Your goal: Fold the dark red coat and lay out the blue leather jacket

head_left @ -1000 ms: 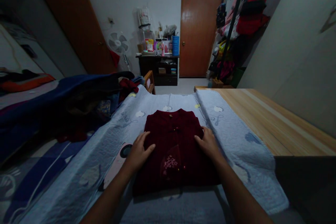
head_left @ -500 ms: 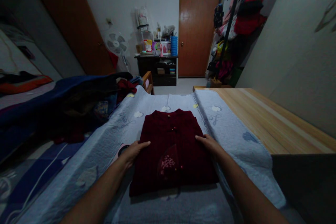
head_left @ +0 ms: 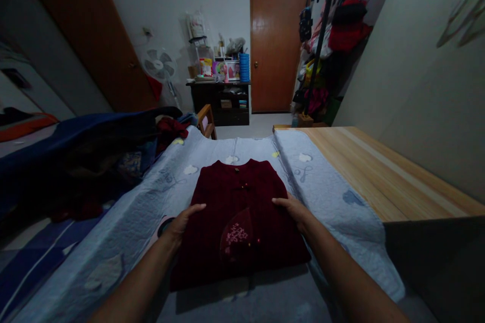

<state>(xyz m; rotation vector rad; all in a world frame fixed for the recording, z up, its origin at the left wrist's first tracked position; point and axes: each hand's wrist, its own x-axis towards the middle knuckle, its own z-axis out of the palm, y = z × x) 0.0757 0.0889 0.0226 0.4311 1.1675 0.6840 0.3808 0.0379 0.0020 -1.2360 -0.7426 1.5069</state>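
Observation:
A folded dark red garment with a pink flower patch and small shiny buttons lies on the light blue quilted cover, its neckline facing away from me. My left hand grips its left edge, thumb on top and fingers hidden beneath. At the right edge my right hand holds it the same way, the thumb over the cloth. A round dark object on something pale is partly covered by my left hand.
Dark clothes are heaped at the left. A wooden board runs along the right side. Beyond the bed stand a wooden chair, a fan, a dark cabinet and a door.
The view has shifted a little, so the room and cover appear further left. Both hands still hold the garment, whose near edge now sits slightly lower at the left.

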